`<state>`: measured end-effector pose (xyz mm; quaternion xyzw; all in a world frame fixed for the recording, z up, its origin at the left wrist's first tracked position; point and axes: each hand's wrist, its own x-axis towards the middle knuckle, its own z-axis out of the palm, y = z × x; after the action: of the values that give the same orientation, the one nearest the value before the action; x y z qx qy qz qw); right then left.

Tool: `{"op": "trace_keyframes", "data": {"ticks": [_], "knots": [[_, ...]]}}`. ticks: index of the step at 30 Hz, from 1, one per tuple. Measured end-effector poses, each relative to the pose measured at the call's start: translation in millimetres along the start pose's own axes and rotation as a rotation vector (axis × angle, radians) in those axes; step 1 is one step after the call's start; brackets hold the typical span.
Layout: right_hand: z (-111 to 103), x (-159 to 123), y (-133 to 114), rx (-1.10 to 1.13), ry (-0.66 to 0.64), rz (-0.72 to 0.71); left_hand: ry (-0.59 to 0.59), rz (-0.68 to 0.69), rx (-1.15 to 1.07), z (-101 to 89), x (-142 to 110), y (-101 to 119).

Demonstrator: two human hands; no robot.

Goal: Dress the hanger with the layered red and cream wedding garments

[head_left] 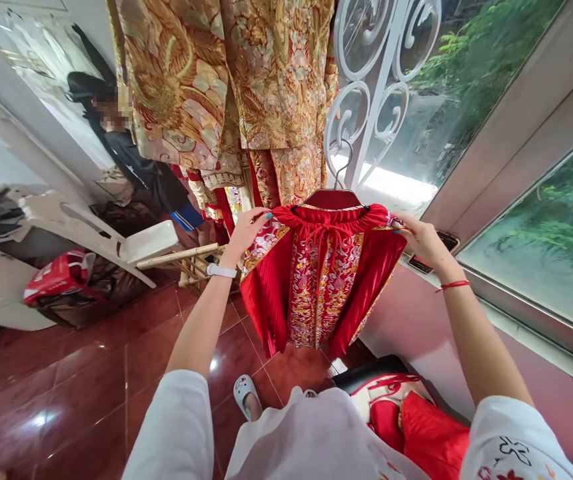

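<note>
A red pleated skirt (316, 287) with gold and silver embroidered panels hangs in front of me. A red cord is tied in a bow at its gathered waistband. Behind the waistband shows a dark red hanger (334, 198), its metal hook up against the white scrollwork. My left hand (247, 233) is closed on the left end of the waistband, thumb at the edge. At the opposite end, my right hand (420, 239) pinches the waistband, fingers partly behind the cloth. Between both hands the skirt is spread wide.
Gold embroidered garments (266, 80) hang above and behind. White scroll ironwork (366, 107) stands before a window. Red cloth (431, 433) lies on a dark seat below right. At left are a white chair (151, 241), a red bag (59, 277) and a person in dark clothes (136, 160).
</note>
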<state>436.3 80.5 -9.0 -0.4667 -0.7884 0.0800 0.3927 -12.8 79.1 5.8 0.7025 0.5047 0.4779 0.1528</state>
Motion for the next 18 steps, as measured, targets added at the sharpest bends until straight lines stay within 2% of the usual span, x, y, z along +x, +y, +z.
{"op": "trace_keyframes", "data": {"ticks": [2, 4, 7, 9, 12, 14, 16, 18], "knots": [[-7.0, 10.5, 4.4, 0.058, -0.064, 0.004, 0.033, 0.047, -0.008, -1.5, 5.7, 6.5], [-11.3, 21.1, 7.2, 0.137, -0.045, -0.003, 0.131, 0.115, 0.005, -2.7, 6.9, 15.4], [-7.2, 24.2, 5.7, 0.187, 0.144, -0.028, 0.326, 0.191, 0.048, 1.1, -6.1, 26.5], [1.2, 16.0, 2.5, 0.102, 0.256, -0.054, 0.352, 0.194, 0.058, 5.3, -19.7, 27.1], [14.3, -0.5, -0.2, -0.168, 0.337, -0.069, 0.231, 0.120, 0.029, 6.2, -31.2, 19.0], [20.1, -7.9, 1.4, -0.306, 0.371, -0.048, 0.127, 0.074, 0.003, 1.8, -28.7, 12.1], [22.2, -12.1, 5.9, -0.341, 0.314, -0.043, 0.022, 0.043, -0.039, -4.9, -20.4, 5.8], [19.8, -15.1, 12.2, -0.315, 0.165, -0.054, -0.101, -0.011, -0.104, -11.6, -9.7, -0.6]]}}
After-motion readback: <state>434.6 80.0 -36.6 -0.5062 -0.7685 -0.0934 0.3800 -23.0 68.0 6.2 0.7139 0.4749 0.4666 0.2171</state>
